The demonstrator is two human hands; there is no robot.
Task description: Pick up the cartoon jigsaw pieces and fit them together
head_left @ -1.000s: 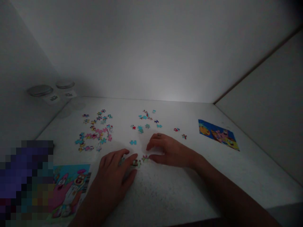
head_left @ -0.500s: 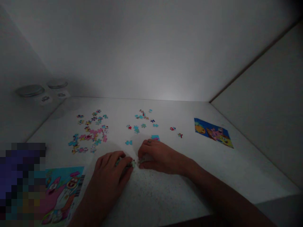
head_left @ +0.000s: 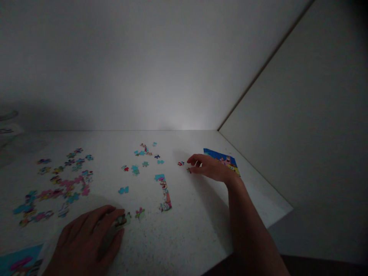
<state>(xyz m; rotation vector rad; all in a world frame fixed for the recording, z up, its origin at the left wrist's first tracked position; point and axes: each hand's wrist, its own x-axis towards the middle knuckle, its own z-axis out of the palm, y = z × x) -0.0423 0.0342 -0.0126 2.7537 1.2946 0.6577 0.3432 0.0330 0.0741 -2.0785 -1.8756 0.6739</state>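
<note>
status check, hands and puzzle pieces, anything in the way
Left hand at dark-and-green puzzle bit. Right hand at small loose piece, grip unclear. Right forearm side partly hides picture card.

The person's left hand [head_left: 86, 237] rested on the white surface [head_left: 184, 241], fingers at greenish jigsaw pieces [head_left: 124, 220]. The right hand [head_left: 211, 168], thumb and fingers parted, reached a small piece [head_left: 188, 170], partly hiding a blue cartoon card [head_left: 215, 154]. Between the hands lay a joined puzzle strip [head_left: 165, 193].
</note>
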